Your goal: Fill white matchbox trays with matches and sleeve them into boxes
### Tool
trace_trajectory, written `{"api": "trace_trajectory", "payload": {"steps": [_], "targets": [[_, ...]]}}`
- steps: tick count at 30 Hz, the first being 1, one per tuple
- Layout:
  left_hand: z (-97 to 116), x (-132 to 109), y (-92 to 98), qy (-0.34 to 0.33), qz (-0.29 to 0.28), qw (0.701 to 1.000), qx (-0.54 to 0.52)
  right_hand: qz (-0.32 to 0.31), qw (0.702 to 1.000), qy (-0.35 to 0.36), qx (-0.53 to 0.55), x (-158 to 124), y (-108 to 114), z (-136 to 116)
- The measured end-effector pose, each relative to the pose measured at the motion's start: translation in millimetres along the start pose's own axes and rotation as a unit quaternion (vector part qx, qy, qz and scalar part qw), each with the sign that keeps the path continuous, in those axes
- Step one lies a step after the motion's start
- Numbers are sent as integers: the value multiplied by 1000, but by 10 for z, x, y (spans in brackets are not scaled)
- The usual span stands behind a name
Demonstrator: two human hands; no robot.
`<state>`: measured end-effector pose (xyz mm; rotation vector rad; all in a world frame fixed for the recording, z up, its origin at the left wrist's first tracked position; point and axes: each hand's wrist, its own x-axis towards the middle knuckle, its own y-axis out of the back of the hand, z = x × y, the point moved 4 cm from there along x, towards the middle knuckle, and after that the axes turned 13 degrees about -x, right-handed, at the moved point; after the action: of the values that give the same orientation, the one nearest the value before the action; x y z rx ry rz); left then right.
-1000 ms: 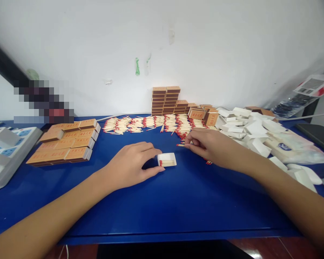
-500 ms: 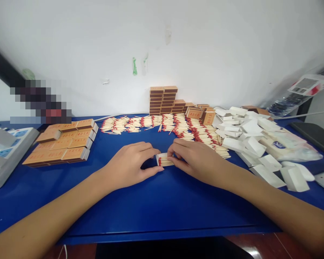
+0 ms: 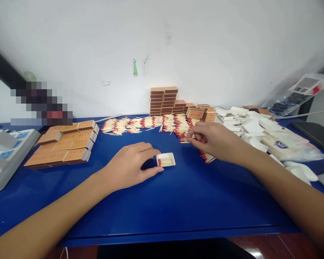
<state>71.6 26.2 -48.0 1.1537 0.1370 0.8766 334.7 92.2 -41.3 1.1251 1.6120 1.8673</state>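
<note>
Meanwhile, the left hand [image 3: 129, 163] lay palm down on the blue tabletop [image 3: 162, 208]. Its thumb and forefinger were closed on the near end of a small white open cardboard tray [image 3: 166, 154]. The tray sat flat just past the fingertips with a few matches laid in it, their red heads toward the hand. The right hand [image 3: 214, 140] was further out and well apart from the tray, knuckles up, its thumb and first fingers pinched on the edge of a long spread of red-tipped wooden matches [image 3: 140, 124]; how many sticks it grasped could not be told. That spread ran from under the right hand's fingers across the front of both hands. Off the left hand's outer side lay a flat block of orange-brown cardboard matchboxes [image 3: 62, 144], and further outward a grey plastic power strip [image 3: 2, 154]. Beyond the right hand's fingertips, taller stacks of the same orange-brown boxes [image 3: 164, 100] stood against the wall. On the outer side of the right wrist was a heap of empty white card trays [image 3: 248, 127], with a clear plastic bag [image 3: 291, 149] just beside it.
</note>
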Motion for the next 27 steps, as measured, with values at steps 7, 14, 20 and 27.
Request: {"api": "trace_trajectory", "payload": {"steps": [7, 14, 20, 27], "targets": [[20, 5, 12, 1, 0, 1000, 2, -84, 996, -19, -14, 9, -132, 27], [-2, -11, 31, 3, 0, 1000, 2, -85, 996, -25, -6, 21, -129, 9], [-1, -9, 31, 9, -3, 1000, 0, -90, 996, -25, -6, 20, -131, -1], [12, -5, 41, 5, -3, 1000, 1, -90, 996, -27, -4, 22, -145, -5]]}}
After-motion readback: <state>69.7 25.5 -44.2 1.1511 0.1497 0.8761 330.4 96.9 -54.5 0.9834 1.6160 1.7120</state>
